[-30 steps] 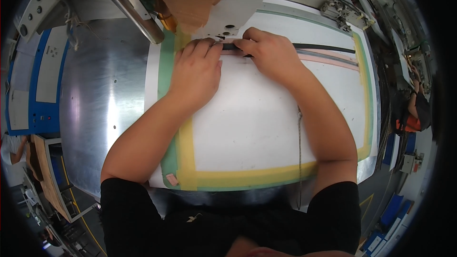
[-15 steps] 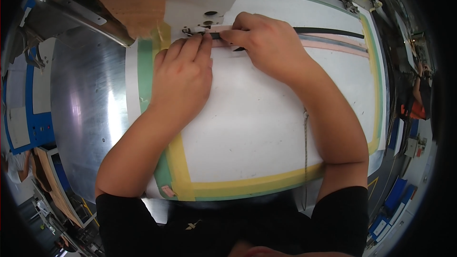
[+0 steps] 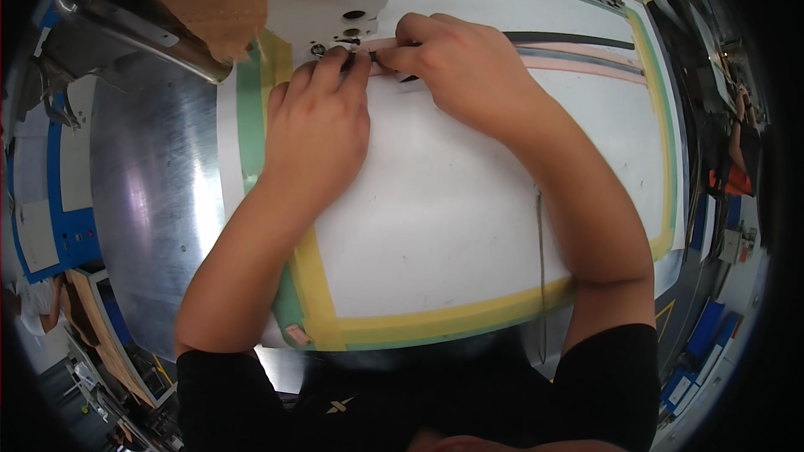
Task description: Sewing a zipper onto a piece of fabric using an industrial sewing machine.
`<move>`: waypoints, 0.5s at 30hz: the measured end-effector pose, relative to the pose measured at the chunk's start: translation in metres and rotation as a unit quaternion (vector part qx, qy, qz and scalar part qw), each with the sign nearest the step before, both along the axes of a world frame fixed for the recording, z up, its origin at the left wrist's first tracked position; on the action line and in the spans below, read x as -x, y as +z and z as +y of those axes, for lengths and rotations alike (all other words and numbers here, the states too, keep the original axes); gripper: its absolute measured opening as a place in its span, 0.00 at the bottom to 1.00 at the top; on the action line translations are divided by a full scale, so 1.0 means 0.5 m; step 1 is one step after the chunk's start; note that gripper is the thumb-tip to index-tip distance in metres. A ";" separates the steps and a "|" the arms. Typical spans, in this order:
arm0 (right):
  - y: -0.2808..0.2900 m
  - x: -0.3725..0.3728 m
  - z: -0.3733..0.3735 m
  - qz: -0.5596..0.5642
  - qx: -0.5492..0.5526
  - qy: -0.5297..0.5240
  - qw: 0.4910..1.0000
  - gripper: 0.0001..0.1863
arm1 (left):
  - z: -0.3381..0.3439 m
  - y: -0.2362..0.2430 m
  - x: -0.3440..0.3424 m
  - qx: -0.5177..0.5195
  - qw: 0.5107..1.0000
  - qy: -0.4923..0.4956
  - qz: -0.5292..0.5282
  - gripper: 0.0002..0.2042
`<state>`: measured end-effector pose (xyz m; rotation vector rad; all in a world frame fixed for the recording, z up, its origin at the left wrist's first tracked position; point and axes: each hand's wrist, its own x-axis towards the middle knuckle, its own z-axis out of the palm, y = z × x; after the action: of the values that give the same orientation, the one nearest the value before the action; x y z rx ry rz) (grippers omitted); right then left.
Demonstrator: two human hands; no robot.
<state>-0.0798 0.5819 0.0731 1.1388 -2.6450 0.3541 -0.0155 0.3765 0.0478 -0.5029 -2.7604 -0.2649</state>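
Note:
A long black strip (image 3: 578,38) runs from under my right hand to the right end of a white work panel (image 3: 435,201). My right hand (image 3: 469,67) pinches the strip near its left end. The dark pointed tip of a tool (image 3: 409,79) sticks out below that hand; most of it is hidden in the palm. My left hand (image 3: 322,117) lies just left of it, its bent fingertips pressing a short dark piece of the strip against the panel. Both hands' fingertips nearly meet. Pink strips (image 3: 586,67) with a grey slot between them lie beside the black strip.
A pale machine head (image 3: 335,0) overhangs the fingertips, with a metal tube (image 3: 151,29) to its left. Yellow tape (image 3: 452,308) borders the panel. A polished metal surface (image 3: 151,201) adjoins it on the left. A thin cord (image 3: 541,276) hangs near my right forearm.
The view has shifted slightly. My hands have drawn a little closer together, and less of the black strip shows between them.

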 end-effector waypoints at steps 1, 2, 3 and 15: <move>0.004 -0.002 -0.001 -0.002 -0.014 -0.013 1.000 0.16 | 0.000 0.002 0.001 -0.002 1.000 0.005 -0.010 0.24; 0.009 -0.004 -0.001 -0.003 -0.029 -0.027 0.999 0.20 | 0.000 0.003 0.002 -0.006 1.000 0.009 -0.019 0.23; 0.012 -0.004 0.001 0.001 -0.031 -0.029 0.999 0.20 | 0.001 0.004 0.004 -0.007 1.000 0.008 -0.014 0.23; 0.053 0.062 -0.042 -0.167 -0.039 -0.196 0.965 0.29 | -0.015 0.000 0.002 0.030 0.999 0.011 -0.025 0.23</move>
<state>-0.1107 0.5610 0.0997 0.5851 -3.1162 0.3943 -0.0163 0.3689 0.0480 -0.4884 -2.8278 -0.1919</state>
